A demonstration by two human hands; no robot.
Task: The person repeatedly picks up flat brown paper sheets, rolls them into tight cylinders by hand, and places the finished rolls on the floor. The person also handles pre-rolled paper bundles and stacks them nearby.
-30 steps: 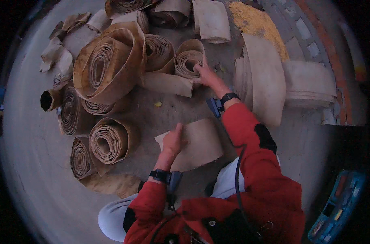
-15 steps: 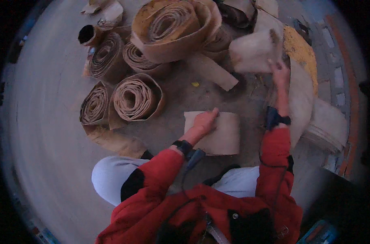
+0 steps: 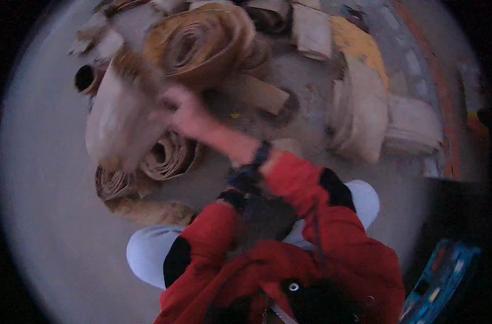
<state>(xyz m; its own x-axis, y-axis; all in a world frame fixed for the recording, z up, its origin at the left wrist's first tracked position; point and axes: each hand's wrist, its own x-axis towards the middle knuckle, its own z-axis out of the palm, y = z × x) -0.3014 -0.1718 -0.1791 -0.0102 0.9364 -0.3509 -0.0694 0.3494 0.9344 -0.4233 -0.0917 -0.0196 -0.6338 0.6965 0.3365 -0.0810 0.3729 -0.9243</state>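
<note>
My right hand reaches across to the left, smeared by motion. Its fingers are at the right edge of a blurred beige strip of thick sheet material, which hangs over the rolls; whether they grip it, I cannot make out. Below my right forearm, my left wrist shows, while the left hand's fingers are hidden. A bit of a beige piece shows just past the right forearm. Beneath the strip are a spiral roll and a second roll.
A large loose roll lies at the far left, with a flat strip jutting from beneath. Folded beige sheets are stacked on the right, beside a yellowish piece. A blue object is at the lower right.
My right hand has swung from the far right across to the left, and the beige strip it held is now over the rolls. The left hand has become hidden. The view has shifted.
</note>
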